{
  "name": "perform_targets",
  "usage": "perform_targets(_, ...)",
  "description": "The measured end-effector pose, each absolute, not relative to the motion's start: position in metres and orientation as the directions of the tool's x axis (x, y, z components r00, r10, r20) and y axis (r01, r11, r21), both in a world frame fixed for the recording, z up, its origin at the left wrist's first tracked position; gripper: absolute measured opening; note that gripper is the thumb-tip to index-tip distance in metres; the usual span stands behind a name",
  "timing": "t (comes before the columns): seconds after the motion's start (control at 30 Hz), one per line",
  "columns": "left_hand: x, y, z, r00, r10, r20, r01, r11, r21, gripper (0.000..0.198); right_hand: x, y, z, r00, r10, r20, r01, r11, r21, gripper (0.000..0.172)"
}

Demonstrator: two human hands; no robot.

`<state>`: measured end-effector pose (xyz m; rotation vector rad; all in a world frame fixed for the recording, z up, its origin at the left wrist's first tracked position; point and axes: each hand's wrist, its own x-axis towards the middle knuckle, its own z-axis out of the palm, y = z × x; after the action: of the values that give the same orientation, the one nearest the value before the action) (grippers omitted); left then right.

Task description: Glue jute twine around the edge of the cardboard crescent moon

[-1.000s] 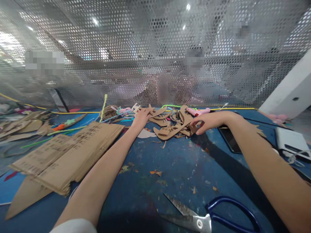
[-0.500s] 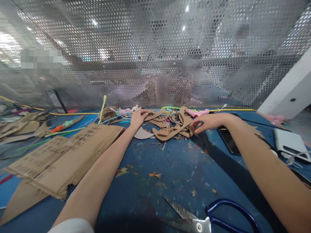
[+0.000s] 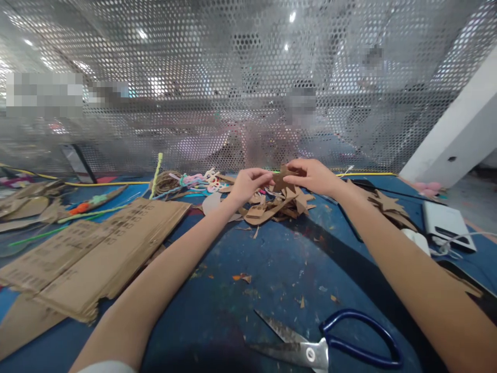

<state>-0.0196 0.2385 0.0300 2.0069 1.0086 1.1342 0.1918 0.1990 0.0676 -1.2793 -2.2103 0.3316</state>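
Observation:
Above the heap of cardboard scraps (image 3: 267, 210), a small brown cardboard piece (image 3: 280, 180) is raised between my two hands. My right hand (image 3: 310, 175) pinches its right side between thumb and fingers. From the left, my left hand (image 3: 252, 184) has its fingers closed at the piece's left edge. Curved and pointed offcuts lie tangled on the blue table under both hands. A pair of scissors (image 3: 310, 349) with dark blue handles rests, blades apart, near the front edge.
Flattened cardboard (image 3: 116, 243) lies at left. Behind it are a twine coil (image 3: 166, 182) and coloured pipe cleaners (image 3: 198, 180). A white power bank (image 3: 448, 223) with a cable sits at right. Perforated metal mesh (image 3: 233, 93) closes off the back.
My left hand has moved right and my right hand slightly left and up, so they now meet at a cardboard piece lifted from the heap. The view has shifted slightly.

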Motion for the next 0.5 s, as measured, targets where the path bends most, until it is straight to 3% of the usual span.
perform_targets(0.03,-0.015,0.233,0.031,0.387,0.833,0.396,0.310,-0.522,0.794,0.048,0.192,0.198,0.070,-0.381,0.857,0.348,0.730,0.510,-0.455,0.024)
perform_targets(0.23,-0.011,0.215,0.029,0.588,0.745,0.313,0.363,-0.590,0.722,0.060,0.231,0.200,0.092,-0.123,0.891,0.438,0.853,0.321,-0.412,0.022)
perform_targets(0.3,-0.012,0.211,0.022,0.696,0.674,0.249,0.451,-0.679,0.579,0.076,0.257,0.200,0.097,0.014,0.897,0.443,0.888,0.192,-0.417,0.027)
perform_targets(0.37,-0.013,0.211,0.014,0.780,0.611,0.138,0.539,-0.767,0.348,0.082,0.287,0.200,0.098,0.139,0.898,0.417,0.912,0.048,-0.407,0.026)
perform_targets(0.43,-0.015,0.216,0.007,0.812,0.581,0.058,0.563,-0.805,0.185,0.073,0.315,0.200,0.093,0.225,0.907,0.357,0.919,-0.075,-0.386,0.016)
perform_targets(0.5,-0.020,0.225,0.003,0.818,0.572,0.058,0.557,-0.814,0.165,0.060,0.336,0.198,0.083,0.241,0.930,0.279,0.922,-0.129,-0.366,0.012)
